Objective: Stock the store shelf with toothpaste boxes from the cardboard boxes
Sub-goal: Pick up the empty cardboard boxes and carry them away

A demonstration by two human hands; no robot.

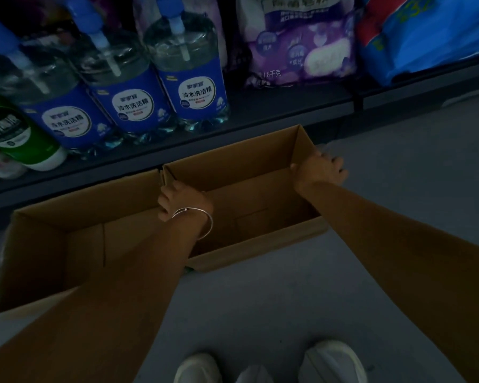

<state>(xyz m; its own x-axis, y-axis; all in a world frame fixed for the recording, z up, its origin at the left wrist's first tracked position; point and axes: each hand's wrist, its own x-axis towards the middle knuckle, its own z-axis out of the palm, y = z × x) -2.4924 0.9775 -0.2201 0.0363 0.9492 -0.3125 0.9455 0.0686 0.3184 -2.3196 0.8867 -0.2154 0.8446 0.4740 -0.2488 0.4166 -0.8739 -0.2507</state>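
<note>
Both arms stretched forward and down from the bottom corners of the view, nearly straight, converging on the right cardboard box [249,205] on the grey floor [260,313].

Left hand [180,201] at the box's left end wall, fingers curled over the top edge and down the outer side, thumb on the inner side; gripping that wall where it meets the neighbouring carton. Thin silver bangle [202,219] round the left wrist.

Right hand [322,168] at the box's right end wall, thumb hooked inside, fingers wrapped over the rim and down the outside; gripping as well. Knuckles raised, wrist roughly level with the rim.

Right cardboard box open at the top, interior showing only bare brown bottom; no toothpaste boxes visible inside. Sitting just in front of the dark bottom shelf [260,106], touching the left cardboard box [67,244] at the shared corner. Left cardboard box also open, its inside in shadow, partly hidden by the left forearm.

On the shelf behind: three clear pump bottles [188,78] with blue labels in a row, a green-labelled bottle [20,134] at far left, a purple-and-white bag [299,42] right of the bottles, a blue bag [426,37] at far right.

Toes of white shoes [332,360] at the bottom edge, well apart from the cartons. Dim lighting throughout.
</note>
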